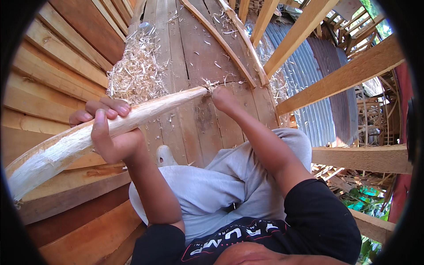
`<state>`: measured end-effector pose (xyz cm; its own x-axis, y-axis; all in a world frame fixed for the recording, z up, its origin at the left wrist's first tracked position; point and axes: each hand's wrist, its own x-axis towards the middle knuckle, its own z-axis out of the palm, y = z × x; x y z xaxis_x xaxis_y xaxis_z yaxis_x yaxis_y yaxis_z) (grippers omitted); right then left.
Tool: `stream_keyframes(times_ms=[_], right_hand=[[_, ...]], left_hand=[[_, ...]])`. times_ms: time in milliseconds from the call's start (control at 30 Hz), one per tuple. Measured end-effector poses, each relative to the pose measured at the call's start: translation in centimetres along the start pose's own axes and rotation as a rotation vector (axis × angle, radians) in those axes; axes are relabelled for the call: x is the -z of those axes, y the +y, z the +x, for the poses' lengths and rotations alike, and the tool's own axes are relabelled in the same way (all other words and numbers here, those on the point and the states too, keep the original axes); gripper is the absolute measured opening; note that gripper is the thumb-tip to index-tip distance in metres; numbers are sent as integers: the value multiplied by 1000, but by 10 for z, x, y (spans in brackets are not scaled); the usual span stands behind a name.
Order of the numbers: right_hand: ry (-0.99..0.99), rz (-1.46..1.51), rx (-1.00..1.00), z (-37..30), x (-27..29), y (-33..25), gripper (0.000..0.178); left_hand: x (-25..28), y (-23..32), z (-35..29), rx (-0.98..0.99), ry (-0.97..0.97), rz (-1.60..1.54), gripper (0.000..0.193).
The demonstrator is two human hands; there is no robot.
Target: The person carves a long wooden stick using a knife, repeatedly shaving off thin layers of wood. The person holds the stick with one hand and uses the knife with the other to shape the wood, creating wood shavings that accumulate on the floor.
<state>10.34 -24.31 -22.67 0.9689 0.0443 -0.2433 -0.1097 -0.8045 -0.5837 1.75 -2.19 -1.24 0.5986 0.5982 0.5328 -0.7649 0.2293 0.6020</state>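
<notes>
A long, pale, peeled wooden pole (163,106) slants across in front of me, from the lower left rim up to the middle. Its thick end is at the left, and the thin far end has frayed fibres (209,84). My left hand (112,132) is wrapped round the pole, thumb on the near side and fingertips over the far side. At the thin end my right hand (224,100) is closed in a fist against the frayed tip. What lies inside that fist is hidden.
Curly wood shavings (139,73) are heaped beyond the pole on the plank floor (190,145). Stacked boards (57,84) line the left side. Two long wooden strips (221,42) lie ahead. Wooden rails (340,75) stand at the right, before corrugated metal sheets (309,88).
</notes>
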Motion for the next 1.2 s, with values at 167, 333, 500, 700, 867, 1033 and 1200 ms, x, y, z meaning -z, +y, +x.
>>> stream_keyframes(times_ms=[167,333,500,700,867,1033,1200], right_hand=[[60,75,-38,-25,5,-66,46],[-86,-92,66,-4,14,-8,37],[-31,-117,161,-3,1,-11,40],[-29,176,86,-17,18,-52,49],[102,160,-31,-10,4,-46,51],[96,131,-8,-24,14,-50,52],[-71,71,111,-67,41,-95,48]], left_hand=[[7,5,3,-48,15,8,22],[4,3,2,16,-23,20,21],[2,3,1,-26,-15,-11,23],[1,4,-2,-2,-18,-31,24],[2,6,-1,-20,16,6,24],[-2,3,0,8,23,4,23],[6,3,0,-34,32,30,22]])
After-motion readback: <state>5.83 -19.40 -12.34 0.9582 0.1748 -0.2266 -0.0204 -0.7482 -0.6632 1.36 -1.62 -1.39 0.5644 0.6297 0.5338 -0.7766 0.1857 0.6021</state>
